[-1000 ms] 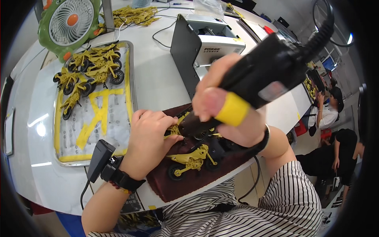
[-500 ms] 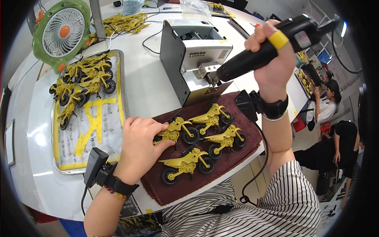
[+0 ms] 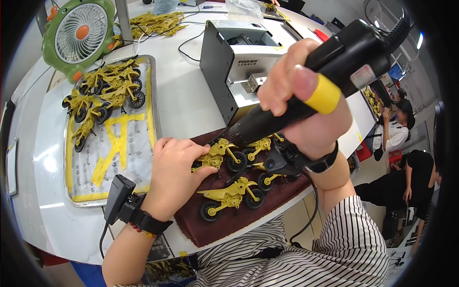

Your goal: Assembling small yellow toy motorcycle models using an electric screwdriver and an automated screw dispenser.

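My left hand (image 3: 178,165) has its thumb and fingers closed around a yellow toy motorcycle (image 3: 216,157) with black wheels, pressing it on a dark red-brown mat (image 3: 191,227). In my right hand (image 3: 306,107) is a black electric screwdriver (image 3: 351,60), tilted, its narrow end pointing down-left at the held motorcycle. Whether the bit touches it I cannot tell. Another toy motorcycle (image 3: 229,193) lies nearest me on the mat. Two more, one behind (image 3: 259,148) and one at the right (image 3: 272,179), are partly covered by my right wrist and the tool.
A metal tray (image 3: 153,105) holding several yellow motorcycles stands at left, below a green fan (image 3: 81,36). Behind the mat is a grey-black screw feeder (image 3: 215,71). Yellow parts (image 3: 155,24) are piled farther back. Co-workers (image 3: 397,124) are at the right.
My right hand has brought the screwdriver from the screw feeder down and left to the motorcycle under my left hand. My left hand keeps its hold there.
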Motion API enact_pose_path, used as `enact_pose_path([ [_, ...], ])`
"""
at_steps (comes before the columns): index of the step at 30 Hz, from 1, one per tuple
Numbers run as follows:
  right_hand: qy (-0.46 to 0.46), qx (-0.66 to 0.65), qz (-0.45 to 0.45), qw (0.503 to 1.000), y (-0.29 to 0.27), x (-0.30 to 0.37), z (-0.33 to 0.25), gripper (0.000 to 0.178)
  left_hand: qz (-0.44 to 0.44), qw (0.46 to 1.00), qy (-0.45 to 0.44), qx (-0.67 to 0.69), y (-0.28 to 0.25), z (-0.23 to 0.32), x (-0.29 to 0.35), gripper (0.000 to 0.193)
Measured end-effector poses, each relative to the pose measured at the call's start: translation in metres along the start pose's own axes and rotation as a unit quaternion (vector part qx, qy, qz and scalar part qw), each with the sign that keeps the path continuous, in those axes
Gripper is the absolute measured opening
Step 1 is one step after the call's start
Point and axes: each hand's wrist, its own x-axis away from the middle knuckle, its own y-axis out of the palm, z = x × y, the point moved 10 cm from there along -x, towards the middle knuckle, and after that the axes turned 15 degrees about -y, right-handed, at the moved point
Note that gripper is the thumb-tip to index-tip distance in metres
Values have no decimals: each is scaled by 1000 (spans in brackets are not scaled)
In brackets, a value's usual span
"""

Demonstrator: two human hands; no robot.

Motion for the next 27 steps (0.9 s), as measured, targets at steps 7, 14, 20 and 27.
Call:
enact_pose_path([
  [7, -1, -13, -20, 1000, 16, 5, 19, 15, -6, 1000, 11, 7, -3, 5, 1, 31],
  [14, -20, -15, -38, 999, 24, 10, 31, 17, -3, 1000, 14, 6, 1, 5, 2, 29],
  [20, 2, -19, 15, 1000, 21, 9, 25, 15, -10, 1000, 20, -7, 1, 11, 1, 30],
  [27, 14, -12, -14, 1000, 6, 23, 16, 16, -17, 999, 23, -29, 0, 16, 6, 31],
])
